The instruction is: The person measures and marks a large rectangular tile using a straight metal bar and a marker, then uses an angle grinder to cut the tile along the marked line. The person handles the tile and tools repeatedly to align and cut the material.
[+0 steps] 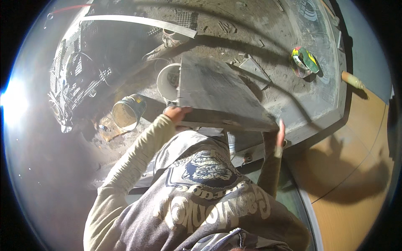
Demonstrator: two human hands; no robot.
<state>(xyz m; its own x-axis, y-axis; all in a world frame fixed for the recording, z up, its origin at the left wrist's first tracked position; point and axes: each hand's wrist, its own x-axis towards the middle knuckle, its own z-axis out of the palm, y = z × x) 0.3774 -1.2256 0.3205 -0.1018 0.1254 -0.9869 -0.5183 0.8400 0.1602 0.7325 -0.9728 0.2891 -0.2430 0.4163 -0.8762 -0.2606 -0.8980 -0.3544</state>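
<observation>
A large, flat grey tile-like slab (217, 85) is held in front of my body, its thick near edge toward me. My left hand (177, 113) grips the near left corner, fingers wrapped over the edge. At the near right corner, my right hand (281, 134) presses against the side; its far fingers are partly hidden by the slab. A white bucket (164, 83) stands just beyond the slab's left edge, which hides part of it. Left of my left hand, a dark bucket (140, 108) leans with its pale, dirty inside showing.
Sandy, dusty ground (251, 25) lies ahead with a smaller tile piece (255, 73) on it. A green, yellow and red bag (309, 62) sits at the right near a grey ledge (324, 113). A yellowish cylindrical object (354, 80), a white strip (134, 19) and black mesh (79, 67) lie around.
</observation>
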